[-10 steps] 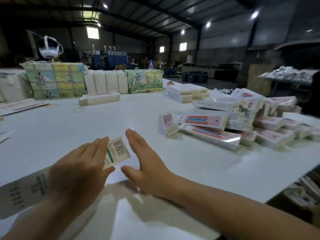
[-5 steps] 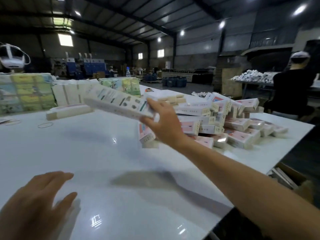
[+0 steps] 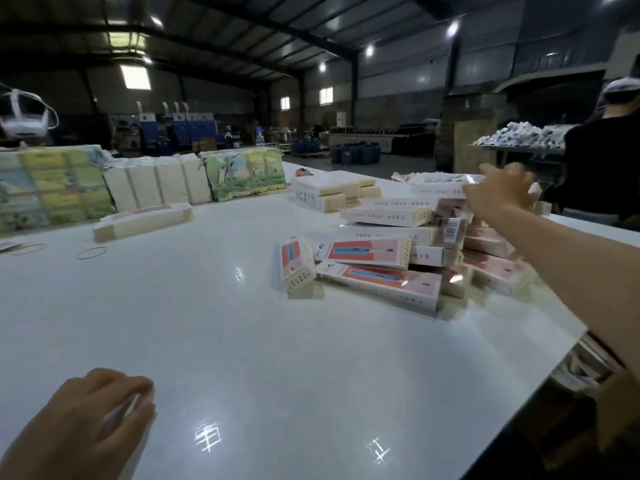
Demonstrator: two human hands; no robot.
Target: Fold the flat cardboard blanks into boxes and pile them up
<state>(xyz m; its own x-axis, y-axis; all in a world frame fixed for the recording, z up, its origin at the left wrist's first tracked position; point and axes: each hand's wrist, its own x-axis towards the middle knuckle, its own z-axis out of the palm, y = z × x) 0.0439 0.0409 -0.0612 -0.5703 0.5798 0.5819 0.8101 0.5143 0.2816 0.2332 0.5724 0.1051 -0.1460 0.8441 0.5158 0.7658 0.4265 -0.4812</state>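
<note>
- Cardboard boxes [image 3: 398, 258], already folded, lie in a loose heap on the right side of the white worktop [image 3: 214, 334]; many show pink and red faces with a blue printed item, others white sides with small print.
- One small box [image 3: 297, 264] stands tilted on its end just left of the heap, apart from the long box [image 3: 379, 285] lying flat at the heap's front edge.
- At the top rear of the heap, the right hand [image 3: 498, 194] reaches out on a stretched arm, fingers bent over a white box [image 3: 440, 183] there; motion blur hides whether they grip it or only touch it.
- Near the lower left corner, the left hand [image 3: 93, 417] rests on the worktop with fingers curled; something pale shows under the fingertips, too blurred to name.
- Farther left on the worktop lies a flat bundle of blanks [image 3: 142, 221], with two rubber bands [image 3: 91, 252] near it.
- Along the far edge stand wrapped packs [image 3: 156, 183], some plain cream, some printed green and yellow.
- At the far right stands another person in a dark top [image 3: 602, 168].
</note>
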